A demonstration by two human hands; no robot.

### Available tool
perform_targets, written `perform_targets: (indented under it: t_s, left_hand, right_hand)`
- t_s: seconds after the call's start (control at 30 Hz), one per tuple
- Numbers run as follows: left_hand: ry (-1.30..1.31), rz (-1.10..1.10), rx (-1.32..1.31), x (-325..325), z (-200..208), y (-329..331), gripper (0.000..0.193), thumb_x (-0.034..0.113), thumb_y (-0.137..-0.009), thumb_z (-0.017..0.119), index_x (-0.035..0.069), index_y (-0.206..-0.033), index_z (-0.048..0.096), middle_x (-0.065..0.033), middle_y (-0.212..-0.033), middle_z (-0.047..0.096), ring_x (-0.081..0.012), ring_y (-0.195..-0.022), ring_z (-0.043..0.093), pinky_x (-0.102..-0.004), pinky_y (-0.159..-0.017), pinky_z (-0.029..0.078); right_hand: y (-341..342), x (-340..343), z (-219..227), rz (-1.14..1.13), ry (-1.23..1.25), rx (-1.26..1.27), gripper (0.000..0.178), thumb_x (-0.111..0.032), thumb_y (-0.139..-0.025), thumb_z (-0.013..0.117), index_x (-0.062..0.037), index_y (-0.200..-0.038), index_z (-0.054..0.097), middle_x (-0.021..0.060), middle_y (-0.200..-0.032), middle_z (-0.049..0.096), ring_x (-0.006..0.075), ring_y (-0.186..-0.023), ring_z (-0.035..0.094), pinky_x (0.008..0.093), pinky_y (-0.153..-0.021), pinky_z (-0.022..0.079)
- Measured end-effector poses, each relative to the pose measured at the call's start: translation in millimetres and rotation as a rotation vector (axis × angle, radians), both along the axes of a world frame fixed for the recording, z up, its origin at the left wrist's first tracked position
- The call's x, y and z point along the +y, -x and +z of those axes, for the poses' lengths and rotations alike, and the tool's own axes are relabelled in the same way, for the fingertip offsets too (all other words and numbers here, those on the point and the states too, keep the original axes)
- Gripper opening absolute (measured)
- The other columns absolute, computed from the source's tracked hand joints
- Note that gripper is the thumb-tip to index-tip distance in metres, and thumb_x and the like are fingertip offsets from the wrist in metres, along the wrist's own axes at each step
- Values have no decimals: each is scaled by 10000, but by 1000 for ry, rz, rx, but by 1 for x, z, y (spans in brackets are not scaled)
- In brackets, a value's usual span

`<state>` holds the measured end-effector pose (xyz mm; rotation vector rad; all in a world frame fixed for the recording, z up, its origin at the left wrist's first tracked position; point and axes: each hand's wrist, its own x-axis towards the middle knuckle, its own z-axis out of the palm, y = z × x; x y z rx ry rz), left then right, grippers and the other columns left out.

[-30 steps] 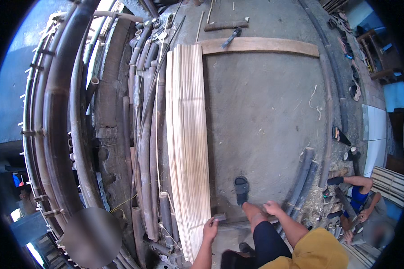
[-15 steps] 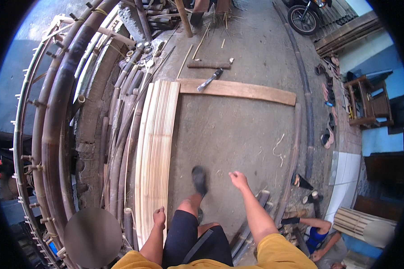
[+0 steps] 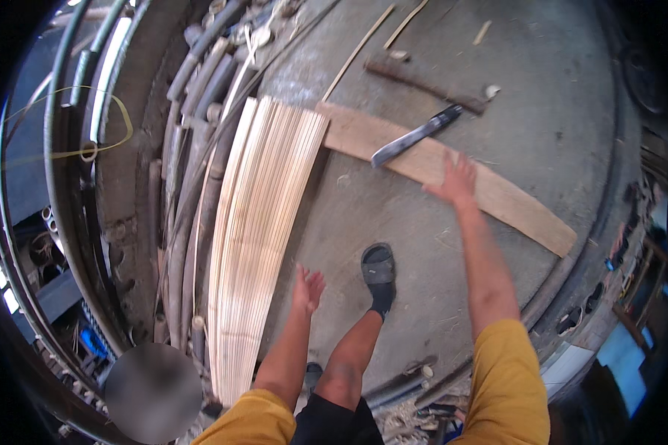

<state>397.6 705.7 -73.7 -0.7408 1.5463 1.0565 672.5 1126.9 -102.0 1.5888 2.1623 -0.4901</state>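
Observation:
My right hand (image 3: 456,178) reaches out over a flat wooden plank (image 3: 512,199), fingers spread and nothing in them. Whether it touches the wood I cannot tell. A large knife (image 3: 412,139) with a dark handle lies across the plank, left of that hand. My left hand (image 3: 309,288) is held low with its fingers apart, near the right side of a long panel of pale split-bamboo strips (image 3: 263,215). The panel's far end meets the plank's left end.
A short dark pole (image 3: 423,87) lies beyond the knife. Dark bamboo poles (image 3: 193,170) are heaped left of the panel. My sandalled foot (image 3: 378,263) stands on the concrete floor (image 3: 349,222). More bamboo lengths (image 3: 408,386) lie at the lower right.
I have stepped forward, and the view has turned and come closer to the plank. My right hand has stretched forward and opened. The left hand's fingers have spread too.

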Motion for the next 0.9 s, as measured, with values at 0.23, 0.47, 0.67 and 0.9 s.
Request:
perform_targets:
  t_s: [0.23, 0.47, 0.67, 0.9]
  left_hand:
    - [-9, 741, 171, 64, -91, 70, 1199, 740, -806, 697, 12, -1581, 144, -218, -1591, 322, -352, -1434, 410, -480, -1184, 369]
    - [-15, 1054, 618, 70, -136, 95, 572, 428, -1048, 540, -13, -1409, 493, -173, -1330, 620, -329, -1172, 630, -454, -1023, 546]
    - [76, 1061, 582, 29, 99, 92, 402, 207, -1016, 573, -47, -1326, 549, -205, -1263, 653, -305, -1153, 647, -416, -994, 564]
    - [-31, 973, 831, 100, 195, 67, 819, 463, -1038, 555, -126, -1513, 244, -229, -1566, 381, -322, -1446, 402, -444, -1235, 320]
  right_hand:
    - [4, 60, -60, 272, -366, 330, 1222, -850, -545, 734, -115, -1480, 452, 189, -1253, 565, 377, -1163, 537, 551, -1018, 367]
    - [9, 55, -73, 322, -369, 362, 1219, -893, -532, 696, -98, -1434, 496, 173, -1215, 575, 370, -1102, 557, 552, -956, 396]
    - [-4, 55, -74, 335, -344, 322, 1258, -889, -539, 701, -77, -1464, 445, 187, -1270, 549, 382, -1162, 526, 569, -1006, 363]
    - [-4, 52, -72, 380, -355, 305, 1270, -875, -583, 694, -47, -1500, 403, 215, -1311, 527, 401, -1198, 502, 584, -1033, 338]
